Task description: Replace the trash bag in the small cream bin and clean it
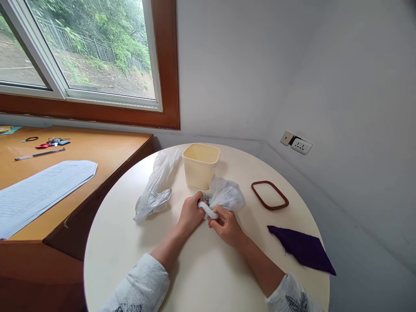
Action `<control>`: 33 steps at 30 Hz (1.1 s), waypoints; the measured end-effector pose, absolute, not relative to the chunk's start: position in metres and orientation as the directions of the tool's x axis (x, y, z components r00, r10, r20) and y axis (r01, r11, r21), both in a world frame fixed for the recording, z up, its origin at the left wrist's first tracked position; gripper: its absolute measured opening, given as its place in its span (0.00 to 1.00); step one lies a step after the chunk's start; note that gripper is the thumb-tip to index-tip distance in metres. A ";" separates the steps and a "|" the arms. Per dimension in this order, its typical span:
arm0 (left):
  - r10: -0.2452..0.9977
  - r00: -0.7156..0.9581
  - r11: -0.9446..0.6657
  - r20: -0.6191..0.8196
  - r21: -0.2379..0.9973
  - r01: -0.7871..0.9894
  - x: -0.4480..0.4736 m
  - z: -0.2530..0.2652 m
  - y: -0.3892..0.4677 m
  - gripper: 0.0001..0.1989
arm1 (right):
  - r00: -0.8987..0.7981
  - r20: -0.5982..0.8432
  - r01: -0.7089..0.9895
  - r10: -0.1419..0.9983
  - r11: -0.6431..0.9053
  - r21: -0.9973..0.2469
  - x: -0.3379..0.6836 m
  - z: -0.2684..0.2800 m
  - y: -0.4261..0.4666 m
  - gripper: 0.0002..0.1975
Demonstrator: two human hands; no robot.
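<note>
Both hands are closed on a white, translucent plastic bag (pixel 227 195) just in front of the cream bin. My left hand (pixel 192 213) grips its gathered part. My right hand (pixel 227 225) pinches a twisted, rope-like length of the bag that loops across between the two hands. The bag's loose, puffed end spreads behind my right fingers. Close behind stands the small cream plastic bin (pixel 199 171), upright and open at the top. To the left, a second crumpled white plastic bag (pixel 156 188) lies on the round white table (pixel 120 251).
A brown rounded-square ring (pixel 269 207) and a purple cloth (pixel 303 249) lie at the table's right side. On the wooden desk (pixel 130 143) at left are papers (pixel 45 188), a pen (pixel 39 154) and keys (pixel 53 142). Walls stand behind and right.
</note>
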State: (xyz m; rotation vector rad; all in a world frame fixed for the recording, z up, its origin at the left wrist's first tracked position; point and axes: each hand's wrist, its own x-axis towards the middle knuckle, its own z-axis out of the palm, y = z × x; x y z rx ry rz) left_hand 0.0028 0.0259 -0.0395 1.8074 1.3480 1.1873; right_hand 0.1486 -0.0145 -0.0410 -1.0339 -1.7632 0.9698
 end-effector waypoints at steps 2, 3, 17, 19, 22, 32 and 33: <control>0.945 0.075 -0.317 0.317 0.841 0.439 0.004 -0.040 0.025 0.11 | -0.278 0.267 0.290 0.923 0.345 -0.893 0.149 -0.040 -0.014 0.06; 0.945 0.069 -0.317 0.321 0.838 0.444 0.004 -0.040 0.025 0.11 | -0.270 0.260 0.304 0.927 0.338 -0.891 0.149 -0.040 -0.014 0.06; 0.833 -0.241 -0.380 0.498 0.832 0.404 0.004 -0.024 0.025 0.04 | -0.303 0.173 0.240 0.937 0.250 -0.938 0.151 -0.036 -0.014 0.09; 0.860 -0.259 -0.353 0.439 0.879 0.319 0.004 -0.023 0.025 0.05 | -0.371 0.137 0.201 0.918 0.224 -0.954 0.151 -0.034 -0.017 0.10; 0.918 -0.250 -0.271 0.309 0.947 0.174 0.004 -0.021 0.024 0.08 | -0.506 0.058 0.125 0.861 0.140 -0.982 0.150 -0.029 -0.020 0.10; 0.968 -0.164 -0.186 0.188 0.982 0.032 0.002 -0.026 0.031 0.17 | -0.678 0.045 -0.363 0.733 -0.281 -0.888 0.165 -0.029 -0.010 0.14; 0.970 -0.163 -0.180 0.179 0.984 0.012 0.002 -0.027 0.032 0.17 | -0.675 0.043 -0.397 0.736 -0.314 -0.863 0.168 -0.030 -0.009 0.16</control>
